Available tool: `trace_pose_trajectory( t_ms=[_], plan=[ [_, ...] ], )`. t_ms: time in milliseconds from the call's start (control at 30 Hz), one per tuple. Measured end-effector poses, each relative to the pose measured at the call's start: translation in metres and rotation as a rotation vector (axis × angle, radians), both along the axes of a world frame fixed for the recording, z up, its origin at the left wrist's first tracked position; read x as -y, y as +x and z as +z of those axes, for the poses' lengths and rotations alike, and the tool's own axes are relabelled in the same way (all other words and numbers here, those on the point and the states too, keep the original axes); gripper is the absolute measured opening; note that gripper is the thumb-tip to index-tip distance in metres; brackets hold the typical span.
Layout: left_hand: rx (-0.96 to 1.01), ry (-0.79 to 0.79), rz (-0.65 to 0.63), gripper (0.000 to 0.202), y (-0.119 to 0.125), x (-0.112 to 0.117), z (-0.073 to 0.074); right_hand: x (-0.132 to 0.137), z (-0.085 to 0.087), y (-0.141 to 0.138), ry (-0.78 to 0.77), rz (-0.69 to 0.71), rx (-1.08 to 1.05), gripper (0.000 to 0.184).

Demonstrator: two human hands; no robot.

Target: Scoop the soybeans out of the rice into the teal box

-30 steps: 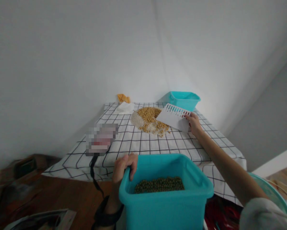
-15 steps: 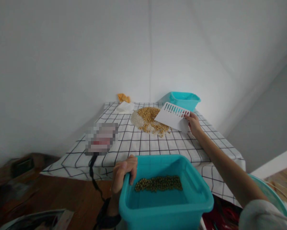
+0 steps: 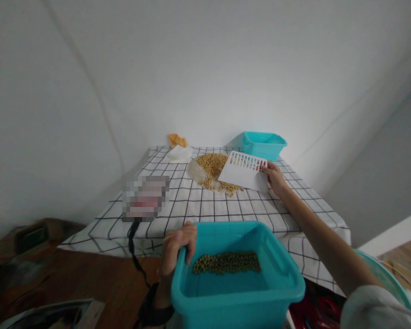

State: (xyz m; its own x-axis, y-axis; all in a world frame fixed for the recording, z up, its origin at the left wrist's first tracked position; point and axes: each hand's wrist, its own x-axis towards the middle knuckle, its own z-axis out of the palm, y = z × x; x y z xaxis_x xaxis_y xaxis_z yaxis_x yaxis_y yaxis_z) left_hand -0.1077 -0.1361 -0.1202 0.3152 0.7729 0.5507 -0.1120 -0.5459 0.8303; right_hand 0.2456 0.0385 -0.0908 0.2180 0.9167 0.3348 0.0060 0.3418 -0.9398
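Observation:
My left hand (image 3: 178, 244) is closed over the left rim of a teal plastic bin (image 3: 222, 299) at the table's front edge. A band of green beans (image 3: 227, 262) lies on the floor of this bin. My right hand (image 3: 274, 177) grips a white flat plastic board (image 3: 243, 177) with a row of slots by its right end. The board is tilted over the right part of a spread pile of yellow soybeans (image 3: 212, 163), hiding some of them. Pale, rice-like grains (image 3: 196, 171) lie at the pile's left side.
A second teal bin (image 3: 264, 145) stands at the back right, near the wall. White sheets (image 3: 179, 153) and an orange cloth (image 3: 177, 140) lie at the back left. A blurred-out flat object (image 3: 146, 198) with a black strap (image 3: 132, 246) is on the checked tablecloth (image 3: 184, 208).
My right hand has moved the slotted board slightly left and down, and it sits at a more level angle. The left hand and the bin of green beans stay in place.

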Motion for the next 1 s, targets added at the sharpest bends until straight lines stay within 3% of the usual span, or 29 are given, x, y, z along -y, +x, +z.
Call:
trace_pose_trajectory(
  t_ms=[267, 567, 767, 1000],
  plan=[
    [-0.005, 0.019, -0.067, 0.073, -0.001, -0.008, -0.002, -0.002, 0.001, 0.001, 0.018, -0.015, -0.068, 0.029],
    [0.047, 0.028, 0.045, 0.065, 0.029, 0.006, -0.009, -0.006, 0.000, 0.008, -0.001, -0.139, -0.212, 0.020],
    [0.015, 0.073, 0.015, 0.066, 0.024, 0.002, -0.013, -0.005, 0.006, 0.014, -0.049, -0.190, -0.337, 0.010],
    [-0.011, 0.118, -0.041, 0.065, 0.021, -0.005, -0.011, 0.003, 0.013, 0.013, -0.169, -0.182, -0.368, 0.011]
  ],
)
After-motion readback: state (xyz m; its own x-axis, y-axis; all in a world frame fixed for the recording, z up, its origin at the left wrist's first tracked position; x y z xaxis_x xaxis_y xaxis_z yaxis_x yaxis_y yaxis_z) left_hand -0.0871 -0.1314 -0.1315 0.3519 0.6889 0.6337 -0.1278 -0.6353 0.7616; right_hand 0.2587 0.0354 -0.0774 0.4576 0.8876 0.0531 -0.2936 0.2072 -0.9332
